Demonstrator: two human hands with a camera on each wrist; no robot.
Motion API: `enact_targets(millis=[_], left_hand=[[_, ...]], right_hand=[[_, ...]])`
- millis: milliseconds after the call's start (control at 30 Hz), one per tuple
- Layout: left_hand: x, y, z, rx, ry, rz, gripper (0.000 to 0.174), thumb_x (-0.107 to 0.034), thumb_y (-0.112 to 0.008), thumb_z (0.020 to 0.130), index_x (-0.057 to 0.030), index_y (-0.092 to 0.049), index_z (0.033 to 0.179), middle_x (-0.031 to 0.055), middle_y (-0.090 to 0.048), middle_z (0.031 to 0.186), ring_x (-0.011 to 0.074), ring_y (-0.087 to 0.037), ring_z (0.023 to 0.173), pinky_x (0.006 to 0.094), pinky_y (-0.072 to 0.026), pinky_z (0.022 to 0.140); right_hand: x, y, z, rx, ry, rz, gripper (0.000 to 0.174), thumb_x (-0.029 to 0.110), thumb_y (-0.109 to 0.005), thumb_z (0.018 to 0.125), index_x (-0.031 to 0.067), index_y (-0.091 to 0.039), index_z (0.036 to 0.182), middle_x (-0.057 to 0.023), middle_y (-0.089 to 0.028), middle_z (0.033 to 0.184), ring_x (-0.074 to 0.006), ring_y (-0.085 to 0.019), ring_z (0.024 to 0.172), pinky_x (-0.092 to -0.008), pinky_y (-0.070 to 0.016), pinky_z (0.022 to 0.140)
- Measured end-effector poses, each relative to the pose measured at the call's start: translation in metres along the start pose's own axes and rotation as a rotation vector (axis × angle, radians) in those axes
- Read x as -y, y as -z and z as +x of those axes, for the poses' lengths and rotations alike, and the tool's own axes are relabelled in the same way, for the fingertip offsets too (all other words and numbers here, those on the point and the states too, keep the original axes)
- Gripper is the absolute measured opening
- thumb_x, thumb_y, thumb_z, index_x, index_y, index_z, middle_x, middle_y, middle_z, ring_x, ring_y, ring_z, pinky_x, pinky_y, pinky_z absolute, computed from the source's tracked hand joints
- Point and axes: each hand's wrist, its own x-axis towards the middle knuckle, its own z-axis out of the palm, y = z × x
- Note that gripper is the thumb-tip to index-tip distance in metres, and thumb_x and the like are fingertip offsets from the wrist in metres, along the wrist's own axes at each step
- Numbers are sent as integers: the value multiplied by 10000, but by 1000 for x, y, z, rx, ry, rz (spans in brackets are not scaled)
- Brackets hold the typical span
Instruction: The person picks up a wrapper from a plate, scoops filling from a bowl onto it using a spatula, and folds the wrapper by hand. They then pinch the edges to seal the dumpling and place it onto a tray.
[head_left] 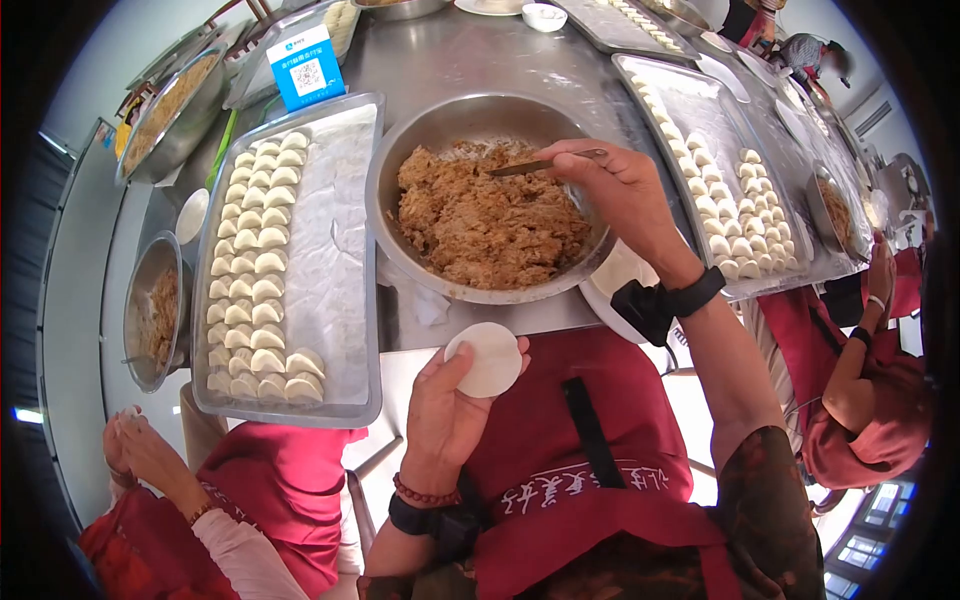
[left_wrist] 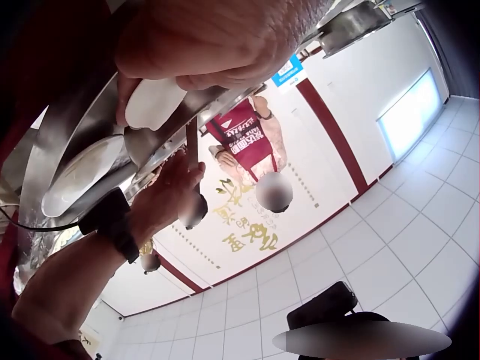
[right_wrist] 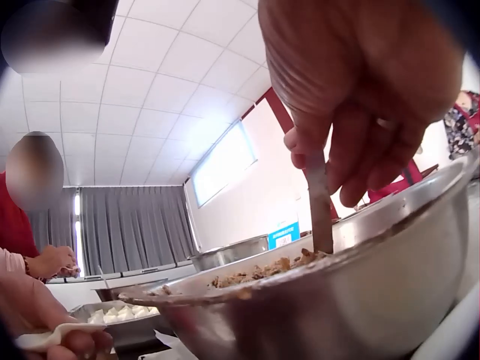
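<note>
In the head view a round white wrapper (head_left: 488,360) lies on the fingers of the left hand (head_left: 447,408), thumb over its edge, just below a large steel bowl (head_left: 388,232). Brown minced filling (head_left: 490,225) heaps inside that bowl. The right hand (head_left: 630,195) pinches a flat metal utensil (head_left: 525,168), whose tip is at the filling. In the right wrist view the utensil (right_wrist: 320,206) stands upright in the bowl, held by the right hand (right_wrist: 360,82). The left wrist view shows the wrapper (left_wrist: 155,103) under the left hand (left_wrist: 217,45).
A tray (head_left: 372,330) with rows of dumplings (head_left: 268,262) stands left of the bowl, and another tray (head_left: 735,130) of dumplings at right. A white plate (head_left: 610,290) sits partly beneath the right forearm. Other people in red aprons work at both sides; a blue sign (head_left: 305,68) stands behind.
</note>
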Motion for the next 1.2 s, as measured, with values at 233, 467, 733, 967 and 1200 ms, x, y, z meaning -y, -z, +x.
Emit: enact_targets(millis=[233, 467, 733, 967, 1200], left_hand=[[-1, -6, 4, 9, -22, 29, 319, -104, -513, 990, 114, -495, 1223, 260, -599, 1198, 439, -573, 1193, 578, -448, 1067], [-2, -4, 5, 11, -30, 44, 345, -120, -507, 995, 115, -483, 1247, 253, -589, 1227, 430, -563, 1212, 578, -446, 1070], [-4, -8, 9, 37, -31, 27, 355, -137, -497, 1006, 94, -478, 1274, 242, -580, 1259, 420, -551, 1230, 565, -456, 1065], [-6, -7, 10, 49, -26, -9, 362, -144, -494, 1012, 84, -462, 1291, 246, -574, 1272, 434, -537, 1244, 574, -454, 1064], [-7, -10, 9, 37, -40, -9, 376, -149, -445, 1031, 118, -454, 1295, 249, -586, 1249, 423, -568, 1207, 566, -462, 1058]], right_hand=[[12, 9, -30, 16, 29, -131, 181, 145, -623, 962, 53, -734, 1070, -50, -745, 1004, -100, -662, 914, -251, -507, 839], [12, 12, -54, 39, 112, -178, 149, 80, -645, 931, 65, -737, 1047, -75, -744, 1015, -168, -688, 921, -293, -530, 828], [11, 9, -69, 113, 111, -149, 142, 97, -648, 931, 69, -742, 1034, -63, -742, 978, -191, -679, 904, -305, -519, 830], [20, 15, -72, 155, 64, -122, 147, 94, -635, 943, 45, -735, 1038, -59, -744, 1000, -152, -676, 917, -276, -519, 826], [17, 4, -64, 12, 81, -31, 154, 92, -623, 959, 36, -729, 1055, -59, -744, 1007, -112, -674, 921, -254, -521, 825]])
